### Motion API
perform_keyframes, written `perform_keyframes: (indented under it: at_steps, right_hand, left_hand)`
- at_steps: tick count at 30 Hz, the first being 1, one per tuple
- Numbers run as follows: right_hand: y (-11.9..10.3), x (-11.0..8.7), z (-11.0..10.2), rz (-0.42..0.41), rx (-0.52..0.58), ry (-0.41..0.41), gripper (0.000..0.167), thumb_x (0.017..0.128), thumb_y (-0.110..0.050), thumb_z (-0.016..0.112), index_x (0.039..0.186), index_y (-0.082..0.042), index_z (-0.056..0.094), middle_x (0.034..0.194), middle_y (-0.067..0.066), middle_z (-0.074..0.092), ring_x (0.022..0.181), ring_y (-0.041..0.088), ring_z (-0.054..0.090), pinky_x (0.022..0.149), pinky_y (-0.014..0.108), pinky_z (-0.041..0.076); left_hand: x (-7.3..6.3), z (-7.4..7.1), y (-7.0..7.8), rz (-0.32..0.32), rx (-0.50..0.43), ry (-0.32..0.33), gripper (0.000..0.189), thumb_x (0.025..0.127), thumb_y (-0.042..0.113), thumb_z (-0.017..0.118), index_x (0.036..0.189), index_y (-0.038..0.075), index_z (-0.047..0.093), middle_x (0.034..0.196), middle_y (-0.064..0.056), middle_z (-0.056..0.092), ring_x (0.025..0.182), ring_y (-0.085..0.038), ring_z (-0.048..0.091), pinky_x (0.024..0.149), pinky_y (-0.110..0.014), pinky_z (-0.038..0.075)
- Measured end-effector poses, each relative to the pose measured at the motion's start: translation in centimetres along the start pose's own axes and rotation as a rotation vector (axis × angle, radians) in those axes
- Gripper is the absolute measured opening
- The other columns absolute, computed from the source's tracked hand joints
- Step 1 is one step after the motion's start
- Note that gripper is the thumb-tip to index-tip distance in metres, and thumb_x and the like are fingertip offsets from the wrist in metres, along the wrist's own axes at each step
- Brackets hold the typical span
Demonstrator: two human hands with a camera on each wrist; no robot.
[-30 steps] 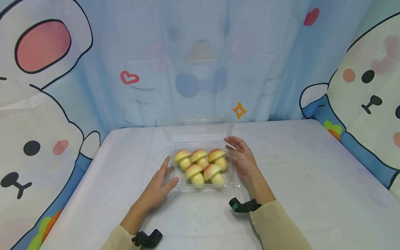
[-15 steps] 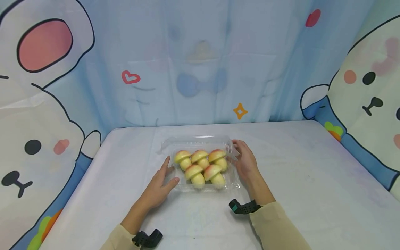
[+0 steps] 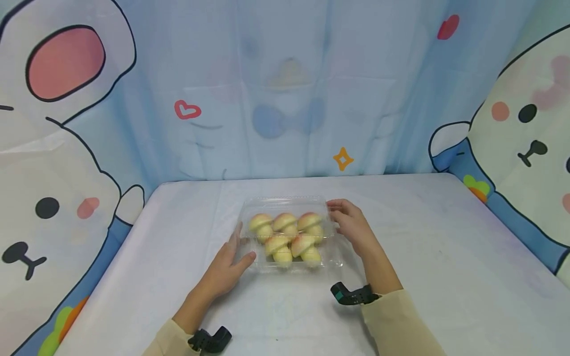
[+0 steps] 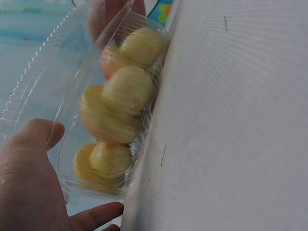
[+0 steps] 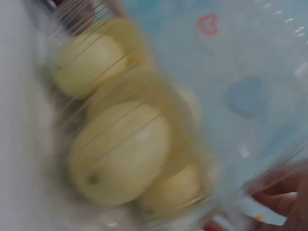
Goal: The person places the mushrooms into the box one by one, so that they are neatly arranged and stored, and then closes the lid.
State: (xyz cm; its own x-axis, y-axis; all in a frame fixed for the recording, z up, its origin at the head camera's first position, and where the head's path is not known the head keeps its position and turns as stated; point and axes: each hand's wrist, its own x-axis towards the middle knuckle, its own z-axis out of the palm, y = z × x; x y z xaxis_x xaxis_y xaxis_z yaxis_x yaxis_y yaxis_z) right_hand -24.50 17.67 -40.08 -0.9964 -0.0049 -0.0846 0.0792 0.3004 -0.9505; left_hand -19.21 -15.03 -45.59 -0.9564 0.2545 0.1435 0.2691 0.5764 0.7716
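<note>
A clear plastic clamshell box (image 3: 289, 264) stands in the middle of the table, holding several yellow mushroom-shaped pieces (image 3: 282, 256) with reddish caps. Its hinged lid (image 3: 285, 201) is tilted forward, partly over them. Along the box's left side lies my left hand (image 3: 224, 269), fingers fairly straight and thumb by the near corner; the left wrist view puts the thumb against the box's rim. My right hand (image 3: 354, 225) holds the lid's right edge with bent fingers. In the right wrist view the pieces (image 5: 120, 151) are blurred and only part of that hand (image 5: 284, 197) shows.
A white cloth (image 3: 445, 262) covers the table, and a blue printed curtain (image 3: 285, 89) hangs behind its far edge. Black wrist cameras (image 3: 210, 340) sit below both hands.
The lid has swung from standing upright at the back to leaning forward over the pieces, with the right hand at its edge. The left hand has kept its place.
</note>
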Motion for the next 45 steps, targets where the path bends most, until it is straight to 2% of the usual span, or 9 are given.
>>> perform_keyframes:
  at_steps: [3,8,15,21,28,30,34,37,45]
  right_hand:
    - [-1.4,-0.9,-0.7,-0.014,-0.159,-0.066,0.050,0.104,-0.018,0.044,0.153,-0.008,0.044,0.156,0.023,0.045,0.136,0.040,0.050,0.104,0.056,0.051]
    - [-3.1,-2.5,-1.9,-0.007,-0.315,-0.181,0.055,0.104,-0.019,0.048,0.157,-0.009,0.038,0.156,0.027,0.042,0.130,0.043,0.055,0.087,0.047,0.060]
    - [-4.5,-4.7,-3.3,0.046,-0.391,-0.349,0.071,0.100,-0.017,0.063,0.162,-0.014,0.030,0.163,0.030,0.028,0.128,0.044,0.059,0.072,0.042,0.063]
    - [-5.1,-5.5,-3.6,0.109,-0.391,-0.461,0.097,0.091,-0.016,0.074,0.167,-0.019,0.013,0.157,0.031,0.035,0.110,0.037,0.068,0.065,0.045,0.063]
    - [-4.7,-5.3,-3.4,0.134,-0.371,-0.495,0.108,0.090,-0.023,0.079,0.168,-0.022,0.004,0.133,0.024,0.054,0.091,0.030,0.074,0.065,0.045,0.062]
    - [-4.5,-5.1,-3.3,0.128,-0.362,-0.492,0.108,0.091,-0.023,0.079,0.168,-0.020,0.003,0.123,0.022,0.057,0.088,0.031,0.074,0.065,0.044,0.063]
    - [-4.1,-4.8,-3.3,0.122,-0.354,-0.478,0.104,0.092,-0.018,0.077,0.168,-0.018,0.005,0.111,0.019,0.059,0.083,0.030,0.075,0.067,0.044,0.063]
    - [-3.8,-4.5,-3.2,0.118,-0.360,-0.468,0.102,0.092,-0.015,0.076,0.167,-0.016,0.008,0.106,0.018,0.060,0.079,0.027,0.074,0.068,0.043,0.063]
    - [-3.3,-4.3,-3.6,0.098,-0.343,-0.456,0.092,0.095,-0.005,0.069,0.167,-0.014,0.013,0.101,0.018,0.062,0.078,0.025,0.072,0.073,0.042,0.063]
  left_hand:
    - [0.0,0.0,0.1,0.004,0.005,0.003,0.084,0.105,0.037,0.059,0.168,0.015,0.009,0.153,-0.019,0.054,0.151,-0.042,0.038,0.124,-0.064,0.022]
    - [0.0,0.0,0.1,0.003,0.001,0.002,0.084,0.104,0.037,0.059,0.168,0.015,0.009,0.154,-0.019,0.052,0.152,-0.041,0.037,0.122,-0.063,0.026]
    - [0.0,0.1,0.1,0.011,-0.011,-0.002,0.084,0.104,0.038,0.058,0.168,0.015,0.007,0.157,-0.023,0.048,0.151,-0.043,0.036,0.122,-0.065,0.024]
    - [-0.1,0.1,0.1,-0.003,-0.011,-0.006,0.085,0.104,0.038,0.059,0.168,0.016,0.007,0.159,-0.023,0.045,0.151,-0.044,0.036,0.121,-0.067,0.024]
    - [-0.3,-0.2,-0.3,-0.003,-0.072,-0.067,0.113,0.090,0.058,0.069,0.168,0.017,-0.001,0.160,-0.027,0.039,0.151,-0.047,0.034,0.118,-0.070,0.028]
    - [-0.3,-0.2,-0.3,0.010,-0.125,-0.080,0.111,0.093,0.062,0.064,0.168,0.015,-0.003,0.162,-0.031,0.034,0.151,-0.050,0.031,0.119,-0.071,0.024]
    - [-0.3,-0.2,-0.3,0.037,-0.199,-0.055,0.078,0.109,0.049,0.035,0.167,0.009,0.001,0.162,-0.035,0.030,0.152,-0.054,0.026,0.122,-0.070,0.016]
    - [-0.4,-0.1,-0.2,0.038,-0.184,-0.014,0.066,0.111,0.037,0.024,0.167,0.006,0.008,0.159,-0.035,0.036,0.150,-0.054,0.031,0.122,-0.069,0.019]
    - [-0.2,0.1,0.0,0.034,-0.134,0.039,0.073,0.098,0.018,0.043,0.166,0.007,0.019,0.151,-0.027,0.050,0.146,-0.047,0.042,0.121,-0.066,0.026]
